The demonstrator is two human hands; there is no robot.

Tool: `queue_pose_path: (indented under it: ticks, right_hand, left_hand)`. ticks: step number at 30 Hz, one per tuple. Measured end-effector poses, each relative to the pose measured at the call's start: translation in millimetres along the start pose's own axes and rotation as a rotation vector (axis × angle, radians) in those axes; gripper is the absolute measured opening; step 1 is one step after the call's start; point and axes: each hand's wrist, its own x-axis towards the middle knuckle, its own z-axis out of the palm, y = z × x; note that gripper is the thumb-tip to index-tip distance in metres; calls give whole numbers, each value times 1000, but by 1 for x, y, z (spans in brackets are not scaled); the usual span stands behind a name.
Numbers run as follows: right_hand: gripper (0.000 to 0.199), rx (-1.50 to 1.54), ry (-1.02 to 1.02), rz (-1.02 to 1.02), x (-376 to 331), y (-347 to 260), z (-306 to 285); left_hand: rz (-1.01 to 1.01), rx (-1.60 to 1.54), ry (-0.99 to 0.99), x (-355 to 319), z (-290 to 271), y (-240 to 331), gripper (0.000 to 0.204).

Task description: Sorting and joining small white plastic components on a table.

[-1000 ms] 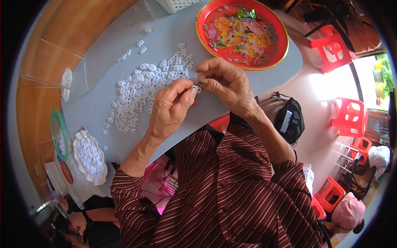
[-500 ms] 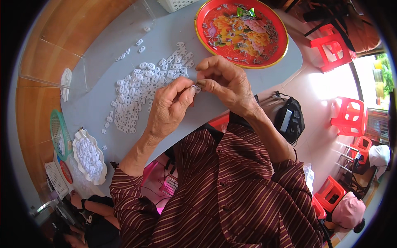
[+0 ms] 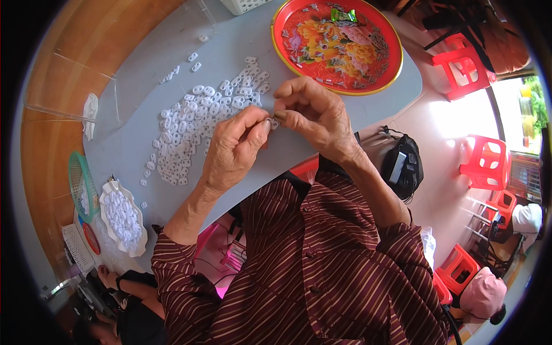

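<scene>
My left hand (image 3: 233, 146) is closed in a pinch on a small white plastic piece (image 3: 269, 120), mostly covered by the thumb and finger. Fingertip to fingertip with it, my right hand (image 3: 317, 119) has its fingers curled and its thumb pressing in at the same spot. Whatever my right fingers hold is too small to make out. Under and left of my hands spreads a loose pile of white two-holed plastic pieces (image 3: 187, 118). Beyond my right hand lies a round red flowered tray (image 3: 280, 34), scattered with small metal pins and a green wrapper (image 3: 343, 15).
A white scalloped dish (image 3: 138, 250) of white pieces and a green basket (image 3: 73, 172) stand at the table's left. A clear plastic panel (image 3: 69, 115) edges the far left. Red stools (image 3: 486, 161) stand right, near a black bag (image 3: 402, 167). Another person's arm (image 3: 135, 290) shows lower left.
Both hands stay joined at the fingertips over the table, with barely any movement. The view has shifted very slightly; the pile, tray and dish lie as before.
</scene>
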Motion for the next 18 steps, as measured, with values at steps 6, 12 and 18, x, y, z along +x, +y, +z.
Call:
queue_pose_path:
  ticks: [6,12,18]
  right_hand:
    - [27,-103,1,-42,-1,3,-2]
    - [17,-186,27,-55,-1,3,1]
    - [11,-340,-9,-41,1,-11,2]
  left_hand:
    - [42,38,23,0,4,-2,6]
    - [48,43,11,-2,3,-4,6]
    - [47,-7,-14,-2,1,-5,8]
